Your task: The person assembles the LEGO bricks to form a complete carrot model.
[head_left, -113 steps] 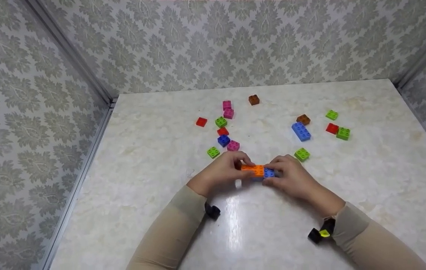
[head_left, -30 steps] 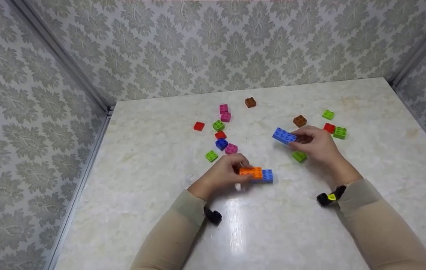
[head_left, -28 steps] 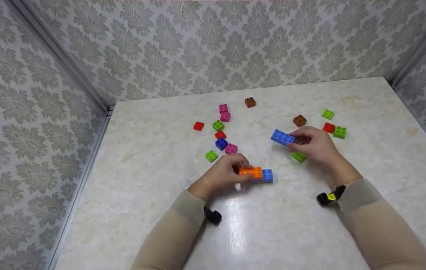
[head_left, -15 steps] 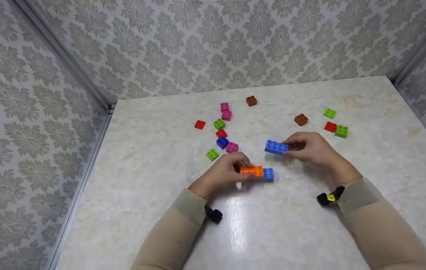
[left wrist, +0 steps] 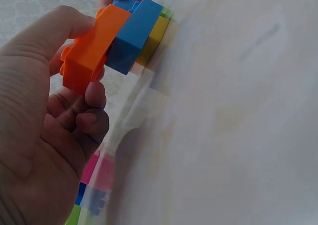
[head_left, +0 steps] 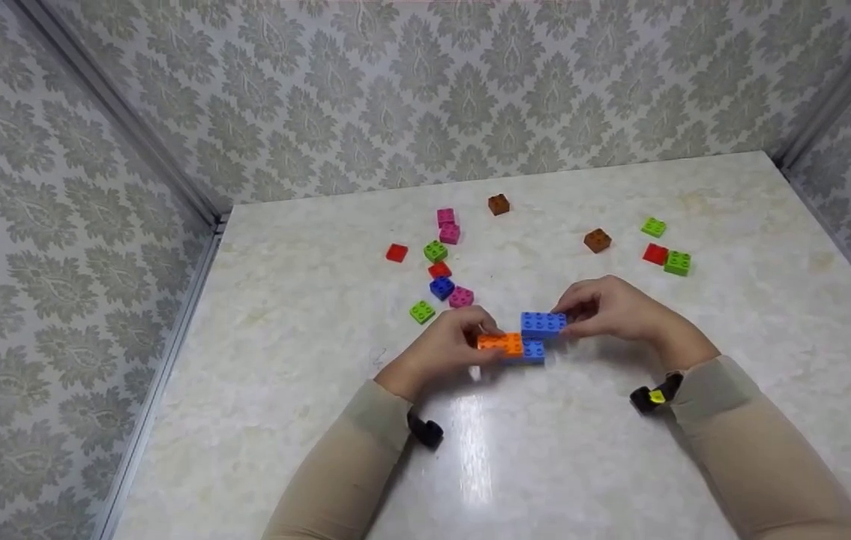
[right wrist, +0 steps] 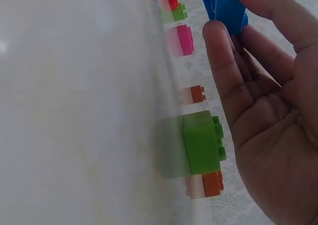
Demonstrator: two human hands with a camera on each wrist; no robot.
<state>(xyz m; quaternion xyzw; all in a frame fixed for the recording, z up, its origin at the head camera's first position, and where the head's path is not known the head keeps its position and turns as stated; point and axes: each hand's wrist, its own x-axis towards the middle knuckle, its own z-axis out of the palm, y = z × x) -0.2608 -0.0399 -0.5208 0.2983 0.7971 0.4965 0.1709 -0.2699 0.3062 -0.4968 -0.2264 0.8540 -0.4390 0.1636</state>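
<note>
In the head view my left hand (head_left: 449, 341) pinches an orange brick (head_left: 500, 345) between thumb and fingers. The orange brick sits offset on a blue brick (head_left: 534, 350), whose studs show at the right end. Beneath that blue brick, the left wrist view shows a yellow brick (left wrist: 153, 41). My right hand (head_left: 616, 311) pinches a second, eight-studded blue brick (head_left: 543, 324) by its right end. This brick is level, just behind and above the bare blue studs; whether it touches them I cannot tell.
Left of centre lie several small bricks, among them a dark blue one (head_left: 441, 288) and a pink one (head_left: 461, 298). Two brown bricks, one at the back (head_left: 498, 204), lie farther off. A green brick (right wrist: 201, 143) stands near my right hand, which hides it in the head view.
My right hand left the stack, took the long blue brick from beside the brown one, and brought it left and nearer to the stack. My left hand stayed on the orange brick.
</note>
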